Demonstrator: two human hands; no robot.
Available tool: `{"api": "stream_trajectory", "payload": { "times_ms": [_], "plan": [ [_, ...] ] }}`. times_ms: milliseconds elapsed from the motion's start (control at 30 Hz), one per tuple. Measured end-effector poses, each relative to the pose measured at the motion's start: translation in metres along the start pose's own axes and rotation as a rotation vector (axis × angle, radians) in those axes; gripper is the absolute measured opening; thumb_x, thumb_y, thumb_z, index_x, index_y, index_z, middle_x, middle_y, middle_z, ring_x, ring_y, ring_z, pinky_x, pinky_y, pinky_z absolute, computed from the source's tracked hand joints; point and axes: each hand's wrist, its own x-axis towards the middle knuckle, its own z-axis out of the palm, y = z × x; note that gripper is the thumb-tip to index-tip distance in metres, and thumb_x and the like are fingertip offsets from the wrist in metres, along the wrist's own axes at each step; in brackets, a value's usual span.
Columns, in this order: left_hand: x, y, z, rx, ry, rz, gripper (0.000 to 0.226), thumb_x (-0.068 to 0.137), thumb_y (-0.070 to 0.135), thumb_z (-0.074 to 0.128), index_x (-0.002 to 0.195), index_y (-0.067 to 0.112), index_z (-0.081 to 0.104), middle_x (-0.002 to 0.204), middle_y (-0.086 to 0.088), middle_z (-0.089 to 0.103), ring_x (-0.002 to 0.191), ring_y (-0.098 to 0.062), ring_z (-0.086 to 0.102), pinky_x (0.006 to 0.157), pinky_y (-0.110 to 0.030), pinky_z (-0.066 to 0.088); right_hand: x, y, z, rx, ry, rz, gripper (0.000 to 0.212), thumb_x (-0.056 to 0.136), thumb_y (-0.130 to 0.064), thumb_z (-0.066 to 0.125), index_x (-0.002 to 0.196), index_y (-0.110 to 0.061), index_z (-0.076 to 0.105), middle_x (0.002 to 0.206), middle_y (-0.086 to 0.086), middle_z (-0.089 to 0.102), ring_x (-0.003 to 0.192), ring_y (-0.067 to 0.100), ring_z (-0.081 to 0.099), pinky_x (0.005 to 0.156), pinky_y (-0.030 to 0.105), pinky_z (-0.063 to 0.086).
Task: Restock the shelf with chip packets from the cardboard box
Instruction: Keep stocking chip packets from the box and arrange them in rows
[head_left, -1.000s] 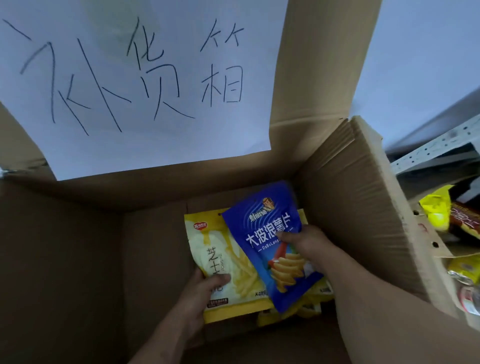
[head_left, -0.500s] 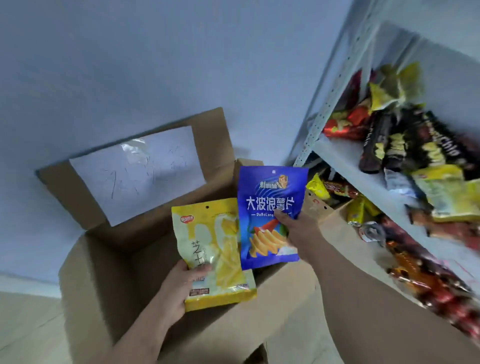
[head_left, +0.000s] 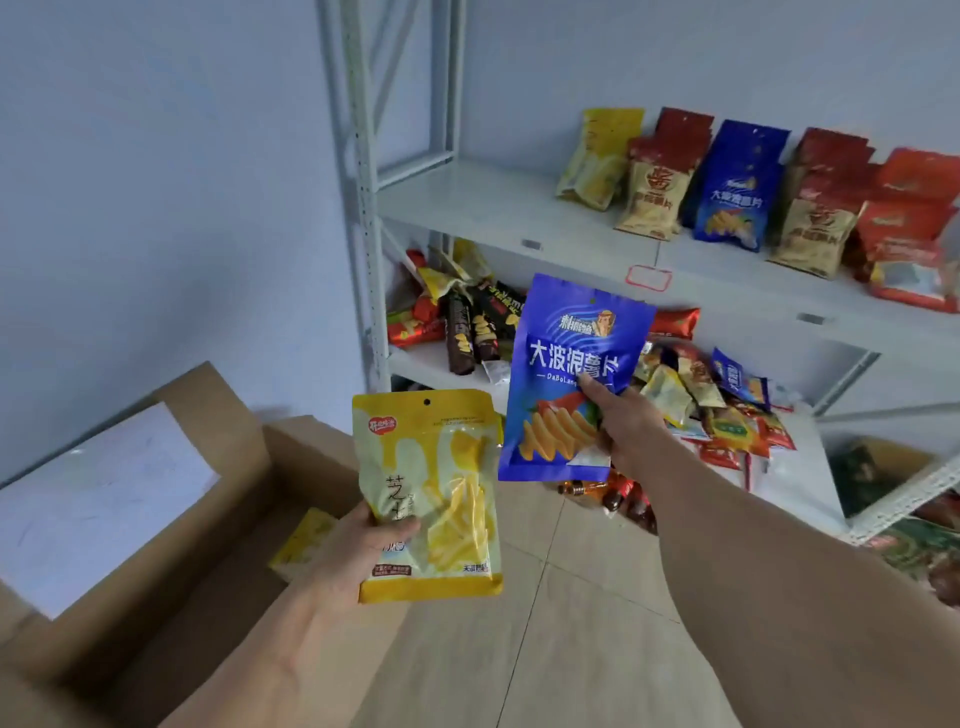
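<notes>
So both hands are up with a packet each. The left hand (head_left: 358, 551) has a pinch grip on the yellow chip packet (head_left: 431, 493), thumb across the front near its lower left corner, packet upright. The right hand (head_left: 618, 421) holds the blue chip packet (head_left: 566, 379) by its right edge, thumb on the front, raised toward the white metal shelf (head_left: 519, 208). That upper shelf board has a row of standing packets on the right; the board below is a messy pile of snacks. The open cardboard box (head_left: 171, 519) sits lower left with another yellow packet (head_left: 301, 540) inside.
</notes>
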Motion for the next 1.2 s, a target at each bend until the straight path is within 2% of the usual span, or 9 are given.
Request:
{"api": "stream_trajectory", "payload": {
  "times_ms": [233,400,533,633,767,867,1000,1133,1200],
  "plan": [
    [0.037,0.029,0.144,0.056,-0.103,0.073,0.07,0.052,0.004,0.089,0.118,0.009,0.066,0.106,-0.023,0.076,0.095,-0.044,0.073,0.091,-0.063,0.054,0.007,-0.062,-0.153,0.063,0.115,-0.07,0.044,0.08,-0.043,0.081,0.11,-0.014,0.067,0.099,0.006,0.078,0.091,0.028,0.076,0.089,0.05,0.059],
    [0.058,0.039,0.25,0.044,-0.079,0.152,0.049,0.052,0.008,0.074,0.101,0.005,0.068,0.09,-0.024,0.076,0.077,-0.039,0.072,0.083,-0.061,0.057,0.036,-0.087,-0.236,0.077,0.143,-0.105,0.044,0.081,-0.044,0.08,0.109,-0.013,0.066,0.096,0.005,0.078,0.089,0.026,0.076,0.088,0.049,0.06],
    [0.08,0.049,0.303,0.015,-0.175,0.216,0.065,0.053,0.024,0.088,0.115,0.015,0.068,0.104,-0.013,0.078,0.092,-0.034,0.076,0.077,-0.046,0.061,0.07,-0.109,-0.28,0.085,0.157,-0.119,0.049,0.078,-0.049,0.081,0.11,-0.014,0.067,0.096,0.005,0.079,0.09,0.028,0.076,0.089,0.052,0.059],
    [0.105,0.06,0.33,-0.019,-0.253,0.212,0.096,0.034,0.042,0.101,0.12,0.017,0.067,0.111,-0.011,0.077,0.099,-0.033,0.075,0.074,-0.042,0.062,0.101,-0.122,-0.3,0.094,0.165,-0.129,0.044,0.081,-0.045,0.08,0.107,-0.013,0.067,0.095,0.005,0.079,0.09,0.028,0.076,0.09,0.051,0.059],
    [0.144,0.078,0.353,-0.031,-0.294,0.203,0.084,0.044,0.035,0.099,0.119,0.013,0.068,0.11,-0.016,0.077,0.095,-0.034,0.076,0.067,-0.041,0.063,0.147,-0.142,-0.309,0.099,0.193,-0.142,0.038,0.083,-0.041,0.08,0.104,-0.012,0.068,0.096,0.006,0.078,0.089,0.028,0.076,0.089,0.05,0.059],
    [0.196,0.103,0.373,-0.018,-0.283,0.222,0.092,0.038,0.039,0.101,0.12,0.013,0.07,0.111,-0.017,0.076,0.098,-0.037,0.075,0.077,-0.049,0.062,0.2,-0.162,-0.312,0.086,0.223,-0.16,0.033,0.084,-0.041,0.079,0.1,-0.014,0.068,0.095,0.005,0.078,0.088,0.026,0.076,0.086,0.045,0.061],
    [0.269,0.141,0.39,0.068,-0.289,0.198,0.053,0.07,0.03,0.089,0.118,0.016,0.072,0.112,-0.027,0.072,0.099,-0.058,0.067,0.08,-0.086,0.041,0.271,-0.194,-0.315,0.069,0.249,-0.163,0.038,0.081,-0.045,0.08,0.102,-0.015,0.07,0.094,0.004,0.078,0.086,0.026,0.076,0.086,0.046,0.06],
    [0.325,0.184,0.411,0.069,-0.323,0.247,0.078,0.046,0.041,0.099,0.116,0.014,0.075,0.119,-0.02,0.073,0.11,-0.042,0.069,0.104,-0.067,0.044,0.334,-0.229,-0.317,0.057,0.259,-0.157,0.045,0.08,-0.047,0.08,0.109,-0.013,0.069,0.095,0.004,0.079,0.088,0.027,0.076,0.088,0.051,0.059],
    [0.352,0.202,0.422,0.074,-0.356,0.255,0.087,0.045,0.041,0.099,0.122,0.013,0.072,0.12,-0.018,0.073,0.111,-0.04,0.07,0.105,-0.063,0.046,0.362,-0.242,-0.317,0.057,0.281,-0.15,0.049,0.079,-0.049,0.081,0.11,-0.014,0.067,0.096,0.003,0.078,0.087,0.025,0.076,0.087,0.049,0.06]
  ]
}}
